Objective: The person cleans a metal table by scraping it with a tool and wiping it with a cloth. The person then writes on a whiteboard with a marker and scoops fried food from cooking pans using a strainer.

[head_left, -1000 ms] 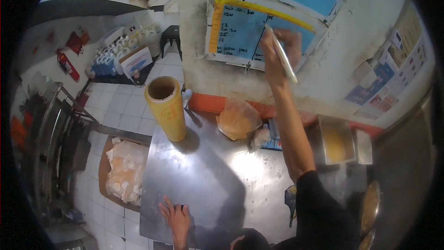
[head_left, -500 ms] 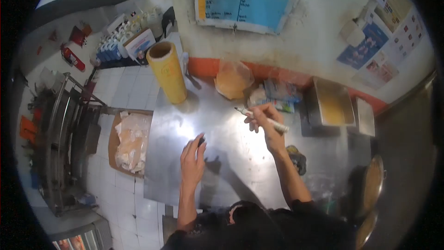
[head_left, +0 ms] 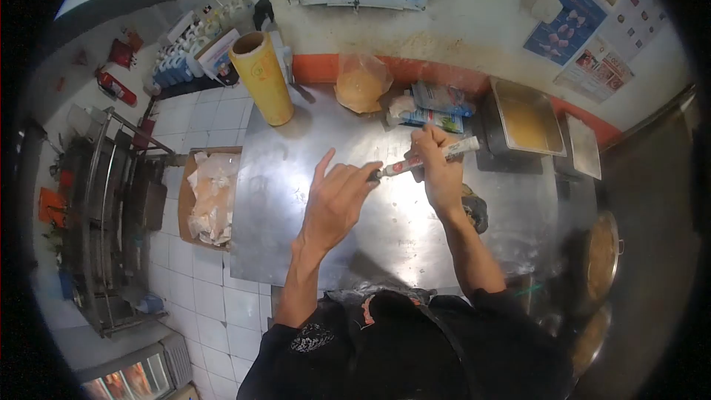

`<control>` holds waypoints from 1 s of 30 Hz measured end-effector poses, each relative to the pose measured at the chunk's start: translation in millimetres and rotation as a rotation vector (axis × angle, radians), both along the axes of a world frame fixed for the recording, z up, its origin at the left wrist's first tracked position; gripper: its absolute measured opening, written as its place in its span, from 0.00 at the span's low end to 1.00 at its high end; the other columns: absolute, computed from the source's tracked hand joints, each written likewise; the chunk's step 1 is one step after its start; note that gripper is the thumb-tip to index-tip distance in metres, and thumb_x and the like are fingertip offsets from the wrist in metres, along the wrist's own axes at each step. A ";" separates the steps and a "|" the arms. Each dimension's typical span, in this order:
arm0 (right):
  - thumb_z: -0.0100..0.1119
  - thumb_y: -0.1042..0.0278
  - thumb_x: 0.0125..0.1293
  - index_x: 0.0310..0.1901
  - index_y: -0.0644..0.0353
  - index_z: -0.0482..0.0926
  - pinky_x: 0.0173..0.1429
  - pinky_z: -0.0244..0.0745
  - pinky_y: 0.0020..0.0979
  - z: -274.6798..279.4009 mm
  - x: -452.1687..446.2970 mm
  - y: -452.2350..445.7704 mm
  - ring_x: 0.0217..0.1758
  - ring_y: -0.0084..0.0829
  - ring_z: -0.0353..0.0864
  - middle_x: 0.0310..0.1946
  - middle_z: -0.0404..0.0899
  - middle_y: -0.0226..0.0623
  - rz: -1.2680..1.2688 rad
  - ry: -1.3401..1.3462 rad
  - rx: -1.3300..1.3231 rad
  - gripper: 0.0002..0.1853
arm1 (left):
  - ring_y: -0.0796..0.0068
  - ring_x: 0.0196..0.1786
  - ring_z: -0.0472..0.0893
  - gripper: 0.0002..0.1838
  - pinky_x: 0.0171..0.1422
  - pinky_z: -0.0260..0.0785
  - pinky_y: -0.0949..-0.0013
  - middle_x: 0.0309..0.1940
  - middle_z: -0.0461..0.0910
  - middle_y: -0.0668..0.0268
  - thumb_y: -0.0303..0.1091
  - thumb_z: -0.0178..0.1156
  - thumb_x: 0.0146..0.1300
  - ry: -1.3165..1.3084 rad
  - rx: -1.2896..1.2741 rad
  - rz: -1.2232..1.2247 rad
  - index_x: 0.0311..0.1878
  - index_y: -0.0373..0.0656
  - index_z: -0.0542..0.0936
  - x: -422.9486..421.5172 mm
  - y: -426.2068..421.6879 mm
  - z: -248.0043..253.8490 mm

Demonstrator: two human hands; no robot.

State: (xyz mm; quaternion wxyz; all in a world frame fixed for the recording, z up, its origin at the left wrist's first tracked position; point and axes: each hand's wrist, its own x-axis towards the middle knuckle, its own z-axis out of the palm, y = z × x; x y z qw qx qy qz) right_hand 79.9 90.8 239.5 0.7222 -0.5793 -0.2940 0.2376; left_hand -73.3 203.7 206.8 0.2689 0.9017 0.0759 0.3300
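My right hand (head_left: 438, 170) grips a white marker (head_left: 461, 148) that slants across the fingers, its tip end pointing left. Between the fingertips of my left hand (head_left: 337, 200) is a small black marker cap (head_left: 375, 175). The cap meets the marker's tip end; whether it is fully seated I cannot tell. Both hands are above the steel table (head_left: 296, 178). Just beyond my right hand lie some plastic packets (head_left: 437, 107). A dark bundle (head_left: 474, 211) sits beside my right wrist.
A tall yellow roll of wrap (head_left: 263, 81) stands at the table's back left. Near the wall are a bag of orange-tan contents (head_left: 361, 87) and a steel pan of yellow liquid (head_left: 527, 122). An open cardboard box (head_left: 189, 207) sits left of the table; round containers (head_left: 603, 252) are at right.
My left hand has moved up and right with the cap to the marker. The marker has turned from pointing up-left to pointing slightly down-left. The head view has tilted lower.
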 end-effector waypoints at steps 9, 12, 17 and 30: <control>0.53 0.64 0.77 0.24 0.52 0.63 0.23 0.58 0.21 -46.1 -28.0 -5.8 0.19 0.14 0.59 0.18 0.62 0.21 -0.003 0.112 0.069 0.20 | 0.62 0.36 0.80 0.10 0.82 0.47 0.40 0.29 0.78 0.64 0.29 0.63 0.67 0.129 -0.387 -0.223 0.50 0.38 0.82 -15.6 -12.1 -27.9; 0.53 0.58 0.75 0.27 0.58 0.70 0.26 0.69 0.23 -91.2 -28.6 -22.3 0.22 0.19 0.71 0.22 0.71 0.29 0.016 0.220 -0.036 0.18 | 0.63 0.41 0.82 0.11 0.84 0.39 0.37 0.32 0.81 0.64 0.36 0.58 0.73 0.295 -0.716 -0.335 0.51 0.41 0.83 -19.1 -20.4 -45.4; 0.57 0.49 0.72 0.29 0.57 0.74 0.24 0.60 0.22 -156.9 -11.7 -61.2 0.20 0.17 0.69 0.22 0.74 0.27 0.184 0.329 -0.393 0.20 | 0.64 0.60 0.79 0.21 0.85 0.33 0.41 0.51 0.84 0.64 0.51 0.58 0.73 0.671 -0.539 -0.231 0.57 0.45 0.83 -21.6 -31.4 -91.8; 0.63 0.50 0.71 0.30 0.54 0.74 0.20 0.47 0.23 -172.8 -19.0 -99.8 0.14 0.15 0.58 0.17 0.68 0.23 -0.012 0.551 -0.397 0.19 | 0.59 0.55 0.82 0.22 0.56 0.73 0.59 0.54 0.85 0.58 0.49 0.61 0.72 0.603 -0.676 -0.148 0.59 0.42 0.83 -57.8 -35.4 -122.6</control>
